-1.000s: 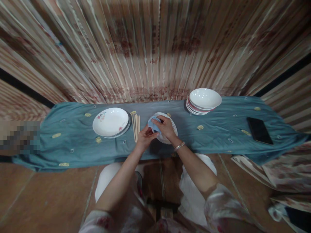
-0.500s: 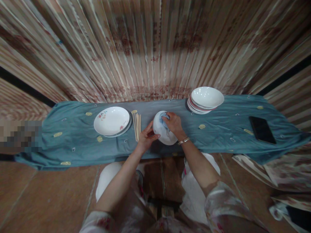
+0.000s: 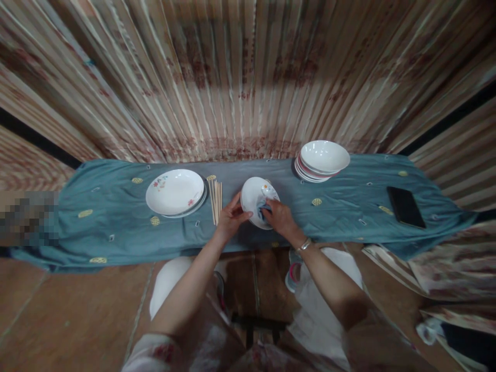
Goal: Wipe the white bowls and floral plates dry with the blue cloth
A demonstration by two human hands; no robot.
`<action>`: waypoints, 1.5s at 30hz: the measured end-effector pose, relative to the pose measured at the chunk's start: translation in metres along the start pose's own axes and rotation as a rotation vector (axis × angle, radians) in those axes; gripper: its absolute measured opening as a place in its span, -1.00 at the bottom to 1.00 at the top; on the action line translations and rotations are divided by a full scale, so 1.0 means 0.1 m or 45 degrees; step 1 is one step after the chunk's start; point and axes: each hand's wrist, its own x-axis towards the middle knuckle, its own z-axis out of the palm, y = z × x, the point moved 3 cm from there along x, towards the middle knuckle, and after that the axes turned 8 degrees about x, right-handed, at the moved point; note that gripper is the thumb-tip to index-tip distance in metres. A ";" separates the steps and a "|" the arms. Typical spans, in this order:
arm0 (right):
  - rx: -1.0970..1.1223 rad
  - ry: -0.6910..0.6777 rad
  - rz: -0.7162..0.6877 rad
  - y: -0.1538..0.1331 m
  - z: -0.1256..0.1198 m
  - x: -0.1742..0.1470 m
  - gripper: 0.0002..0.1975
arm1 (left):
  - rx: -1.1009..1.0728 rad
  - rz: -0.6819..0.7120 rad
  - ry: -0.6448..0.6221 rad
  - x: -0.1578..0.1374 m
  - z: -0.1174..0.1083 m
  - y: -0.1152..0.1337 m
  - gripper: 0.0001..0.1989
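My left hand (image 3: 232,217) grips the left rim of a white bowl (image 3: 252,192) with a small floral print, thumb on the near side. The bowl is tilted over the middle of the cloth-covered table. My right hand (image 3: 282,217) is closed on a bluish cloth (image 3: 262,207) and presses it against the inside of the bowl. A bracelet circles my right wrist. Just left of my left hand lie several wooden chopsticks (image 3: 216,202), side by side.
A stack of white plates (image 3: 175,192) with floral marks stands to the left. Stacked white bowls (image 3: 324,156) are at the back right. A black phone or tablet (image 3: 405,206) lies far right on the teal tablecloth (image 3: 341,217). A pleated curtain (image 3: 248,103) hangs behind.
My right hand has moved with the cloth from the bowl's upper part down toward its lower right. My left hand keeps hold of the rim. The whole view has shifted slightly.
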 end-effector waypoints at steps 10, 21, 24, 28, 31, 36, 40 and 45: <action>0.535 0.038 -0.344 -0.39 0.04 -0.03 -0.72 | 0.012 0.072 -0.023 0.02 0.00 0.00 -0.11; 0.286 0.086 -0.326 -0.32 0.06 0.32 -0.56 | 0.000 0.066 -0.044 0.00 0.01 0.00 -0.05; 0.171 0.073 -0.287 -0.22 0.04 0.35 -0.51 | -0.016 0.041 -0.033 -0.01 0.01 0.00 -0.04; 0.049 0.000 -0.263 -0.10 0.03 0.30 -0.42 | -0.016 0.042 -0.014 -0.01 0.01 -0.01 -0.02; -0.042 -0.035 -0.216 -0.02 0.02 0.22 -0.45 | -0.006 0.051 -0.004 -0.01 0.01 -0.01 -0.01; -0.166 -0.084 -0.130 0.00 0.00 0.08 -0.54 | -0.010 0.043 0.027 0.00 0.02 -0.01 -0.04; -0.209 -0.172 -0.088 -0.04 -0.04 -0.01 -0.62 | -0.020 0.004 0.055 0.01 0.04 -0.02 -0.04; -0.052 -0.201 -0.120 -0.11 -0.15 -0.11 -0.71 | -0.035 -0.026 0.088 0.03 0.06 -0.01 -0.04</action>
